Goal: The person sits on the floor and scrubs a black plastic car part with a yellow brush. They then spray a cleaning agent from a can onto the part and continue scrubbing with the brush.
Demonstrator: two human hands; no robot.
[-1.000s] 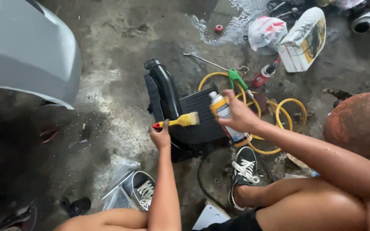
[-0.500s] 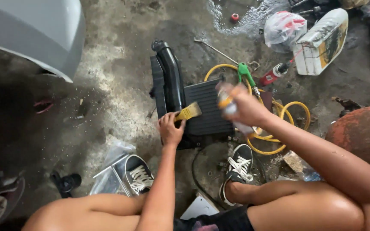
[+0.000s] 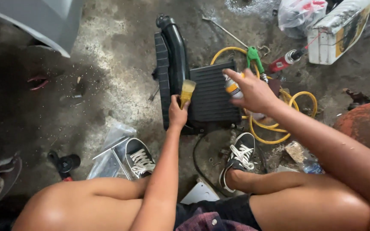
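Observation:
A black ribbed plastic housing [image 3: 210, 96] with a curved black duct [image 3: 177, 47] lies on the concrete floor in front of me. My left hand [image 3: 177, 113] grips a paintbrush [image 3: 187, 92] with pale yellow bristles, its tip resting on the housing's left edge. My right hand [image 3: 253, 92] holds a spray can [image 3: 232, 85] with an orange and white body over the housing's right side, index finger stretched onto its top. My two black sneakers with white laces sit just below the housing.
A yellow hose [image 3: 279, 124] with a green nozzle [image 3: 253, 55] coils to the right. A red spray can [image 3: 284, 62], a white jug [image 3: 339, 30] and a plastic bag [image 3: 298, 15] lie at the back right. A grey car body panel [image 3: 35, 21] is top left, a rusty round object [image 3: 367, 124] right.
The view has shifted closer and lower over the housing. My left hand turned the brush from lying sideways to pointing up along the housing. My right hand with the can stays over the right side.

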